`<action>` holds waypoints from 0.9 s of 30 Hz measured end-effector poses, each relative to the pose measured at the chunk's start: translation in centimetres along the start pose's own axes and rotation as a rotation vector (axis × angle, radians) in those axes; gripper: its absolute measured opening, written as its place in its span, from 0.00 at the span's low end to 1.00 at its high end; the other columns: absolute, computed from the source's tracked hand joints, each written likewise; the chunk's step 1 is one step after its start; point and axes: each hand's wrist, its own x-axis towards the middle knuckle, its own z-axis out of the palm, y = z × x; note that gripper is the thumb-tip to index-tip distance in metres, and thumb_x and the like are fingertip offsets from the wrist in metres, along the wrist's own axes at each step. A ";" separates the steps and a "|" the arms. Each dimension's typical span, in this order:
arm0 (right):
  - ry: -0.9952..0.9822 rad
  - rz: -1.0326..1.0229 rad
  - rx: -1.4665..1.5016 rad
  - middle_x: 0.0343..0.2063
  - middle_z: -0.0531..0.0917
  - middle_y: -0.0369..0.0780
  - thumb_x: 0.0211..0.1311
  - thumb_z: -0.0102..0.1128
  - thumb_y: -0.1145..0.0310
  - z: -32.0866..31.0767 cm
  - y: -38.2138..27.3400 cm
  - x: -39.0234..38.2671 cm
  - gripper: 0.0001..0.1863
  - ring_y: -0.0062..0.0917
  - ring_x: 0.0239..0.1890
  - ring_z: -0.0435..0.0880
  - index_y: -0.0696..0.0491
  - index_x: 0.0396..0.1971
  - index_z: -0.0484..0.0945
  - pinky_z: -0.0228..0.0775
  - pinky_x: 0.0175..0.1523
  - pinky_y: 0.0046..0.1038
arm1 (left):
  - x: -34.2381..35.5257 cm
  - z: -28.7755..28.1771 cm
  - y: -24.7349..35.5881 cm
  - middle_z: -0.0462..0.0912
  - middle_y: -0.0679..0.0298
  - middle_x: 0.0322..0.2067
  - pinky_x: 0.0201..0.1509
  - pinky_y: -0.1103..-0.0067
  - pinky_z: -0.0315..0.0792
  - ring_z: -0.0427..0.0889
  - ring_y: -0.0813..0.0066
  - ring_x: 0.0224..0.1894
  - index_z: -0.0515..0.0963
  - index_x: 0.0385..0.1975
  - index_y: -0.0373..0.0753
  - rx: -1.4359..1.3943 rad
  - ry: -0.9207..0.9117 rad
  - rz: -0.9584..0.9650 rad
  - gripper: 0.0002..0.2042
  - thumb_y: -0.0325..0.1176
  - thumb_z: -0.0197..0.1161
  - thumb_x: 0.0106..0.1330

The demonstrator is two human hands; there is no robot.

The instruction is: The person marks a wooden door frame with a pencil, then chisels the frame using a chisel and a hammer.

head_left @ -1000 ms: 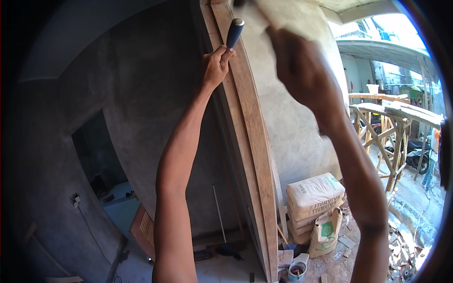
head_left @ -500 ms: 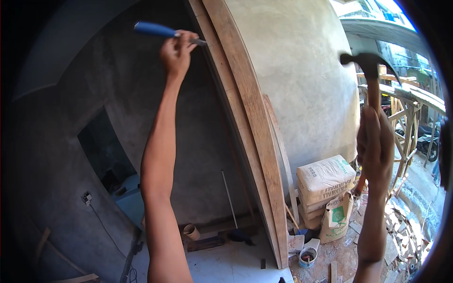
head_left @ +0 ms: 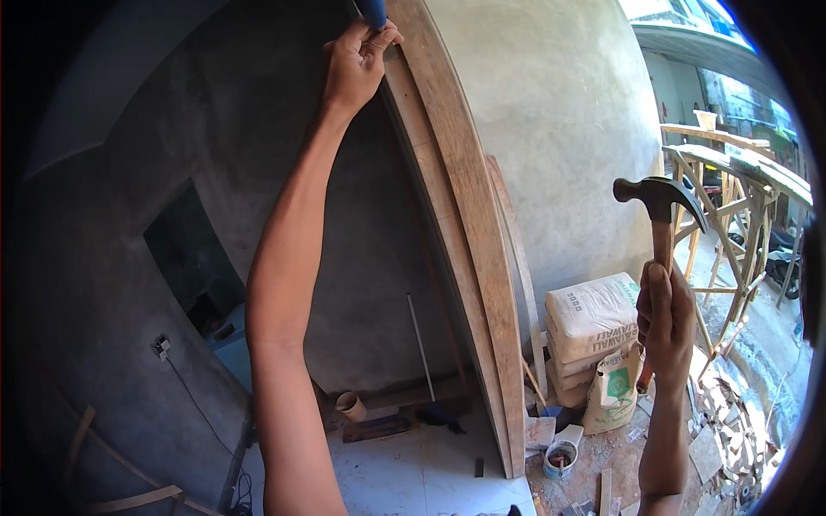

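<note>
My left hand is raised to the top of the view, closed around a chisel with a blue handle. Its fingers are beside the edge of the wooden door frame; the blade is hidden by the hand, so I cannot tell whether it touches the wood. At the right, my right hand grips a claw hammer by its wooden handle. The dark head points up, with the striking face to the left and the claw to the right. Hammer and chisel are well apart.
Stacked cement bags stand by the plastered wall, with an opened bag and a small bucket in front. Rubble and wooden scaffolding lie outside. Left of the frame, a brown cup-shaped container rests on the floor.
My left hand has moved up and right along the frame, and the chisel has turned from lying sideways to handle-up. My right hand has lowered the hammer, slightly to the left.
</note>
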 end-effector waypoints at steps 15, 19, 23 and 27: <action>0.012 -0.006 -0.024 0.16 0.64 0.28 0.79 0.43 0.54 -0.3 -0.6 -0.6 0.21 0.11 0.17 0.61 0.55 0.29 0.70 0.52 0.22 0.21 | -0.1 -0.1 -0.3 0.88 0.63 0.28 0.38 0.79 0.80 0.89 0.75 0.33 0.80 0.35 0.36 0.067 -0.072 -0.046 0.05 0.30 0.65 0.69; -0.036 -0.064 -0.018 0.17 0.66 0.31 0.79 0.42 0.56 0.6 -0.9 -0.1 0.20 0.14 0.19 0.63 0.56 0.30 0.70 0.54 0.24 0.22 | -0.3 -0.2 0.2 0.88 0.62 0.28 0.38 0.79 0.80 0.89 0.74 0.34 0.80 0.35 0.36 0.116 -0.096 -0.032 0.05 0.30 0.66 0.68; -0.062 -0.176 -0.096 0.17 0.68 0.34 0.78 0.43 0.60 1.9 -2.5 1.0 0.19 0.19 0.19 0.66 0.58 0.29 0.70 0.57 0.26 0.25 | -0.3 -0.1 0.3 0.89 0.61 0.30 0.38 0.78 0.82 0.90 0.71 0.35 0.80 0.36 0.35 0.135 -0.102 0.001 0.05 0.30 0.66 0.68; -0.043 -0.448 -0.053 0.16 0.68 0.39 0.75 0.48 0.67 4.4 -4.4 3.3 0.13 0.24 0.15 0.67 0.60 0.31 0.72 0.58 0.24 0.31 | -0.5 0.1 -0.5 0.89 0.68 0.30 0.35 0.81 0.76 0.86 0.82 0.31 0.82 0.37 0.40 0.107 -0.080 0.010 0.05 0.34 0.64 0.70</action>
